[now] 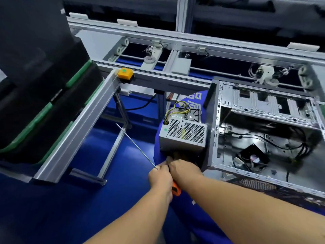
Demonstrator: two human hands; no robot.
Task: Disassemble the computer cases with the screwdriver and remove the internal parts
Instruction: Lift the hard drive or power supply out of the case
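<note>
An open grey computer case (263, 110) lies on its side at the right, with black cables and a small black fan (253, 156) inside. A grey power supply (182, 134) with a honeycomb grille and yellow-black wires (175, 107) is outside the case, just left of it. My right hand (184, 171) grips the power supply's near bottom edge. Touching it on the left, my left hand (160, 176) grips a screwdriver; its orange handle (175, 189) sticks out below the hand and its long thin shaft (137, 147) points up and left.
A conveyor frame (158, 78) with an orange button box (125, 73) runs across behind. At the left stand black bins with green rims (44, 110) behind an aluminium rail (79, 129). A blue cloth (195, 97) lies under the power supply. The floor is blue.
</note>
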